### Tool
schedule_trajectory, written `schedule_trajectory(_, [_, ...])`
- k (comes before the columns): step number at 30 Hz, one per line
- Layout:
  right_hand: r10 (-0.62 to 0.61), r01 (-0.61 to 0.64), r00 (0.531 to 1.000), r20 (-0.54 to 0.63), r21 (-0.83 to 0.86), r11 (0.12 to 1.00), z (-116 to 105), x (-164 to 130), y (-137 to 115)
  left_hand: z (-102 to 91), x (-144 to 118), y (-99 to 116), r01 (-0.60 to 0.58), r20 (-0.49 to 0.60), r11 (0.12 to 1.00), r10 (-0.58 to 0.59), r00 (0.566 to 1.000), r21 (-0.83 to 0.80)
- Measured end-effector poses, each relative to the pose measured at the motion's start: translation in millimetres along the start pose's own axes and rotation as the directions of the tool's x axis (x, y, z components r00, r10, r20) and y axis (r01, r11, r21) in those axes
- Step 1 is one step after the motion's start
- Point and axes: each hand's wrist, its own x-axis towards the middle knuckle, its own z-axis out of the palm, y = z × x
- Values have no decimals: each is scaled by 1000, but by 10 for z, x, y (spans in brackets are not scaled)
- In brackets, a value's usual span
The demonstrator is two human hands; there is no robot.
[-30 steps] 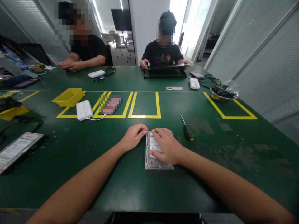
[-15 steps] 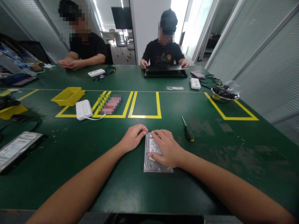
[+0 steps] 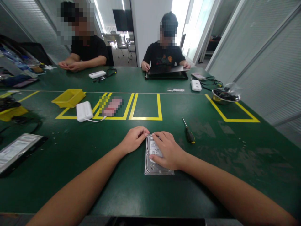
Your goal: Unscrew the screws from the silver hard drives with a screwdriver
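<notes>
**Two hands stay on the hard drive**

Almost nothing has moved since a moment ago: both hands are in the same spots, and the hard drive (image 3: pixel 156 157) has not slid.

The hard drive lies flat on the green table (image 3: pixel 117 185), right in front of the person. The right hand (image 3: pixel 166 151) rests on top of it, palm down, fingers spread over the white label, pressing it flat and not gripping it. The left hand (image 3: pixel 134 138) is curled up just beside the drive's far left corner. Its fingertips touch that corner. I cannot tell if they pinch something tiny there.

A screwdriver (image 3: pixel 188 132) lies near the right hand, a little farther out on the table. A white box (image 3: pixel 84 111) with a cord sits well beyond the left hand.
</notes>
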Motion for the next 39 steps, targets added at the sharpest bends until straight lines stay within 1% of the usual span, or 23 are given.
schedule_trajectory(7, [-1,1,1000,5,-5,1000,20,1,24,-32,7,28,-73,-1,993,73,997,92])
schedule_trajectory(12, [-2,2,1000,12,-6,1000,15,-4,18,-44,-5,47,-142,40,978,137,990,154])
schedule_trajectory(15, [-2,2,1000,12,-6,1000,17,-5,12,-55,-9,63,-167,68,973,158,985,160])
schedule_trajectory(17, [-1,1,1000,9,-6,1000,18,-7,13,-65,0,68,-144,69,982,137,988,122])
schedule_trajectory(22, [-3,3,1000,6,-5,1000,10,-17,19,-78,45,32,-24,59,1000,24,998,0])
schedule_trajectory(25, [-4,4,1000,4,-2,1000,11,-16,21,-72,62,-7,54,83,995,-47,995,-83])
schedule_trajectory(28, [-8,8,1000,0,0,1000,22,-13,23,-69,66,-28,106,95,985,-93,991,-140])
schedule_trajectory(32, [-12,12,1000,-7,-1,1000,30,-14,27,-80,67,-16,135,100,976,-119,988,-173])
schedule_trajectory(39, [-9,9,1000,3,-4,1000,19,-6,23,-85,69,14,142,111,972,-123,986,-188])
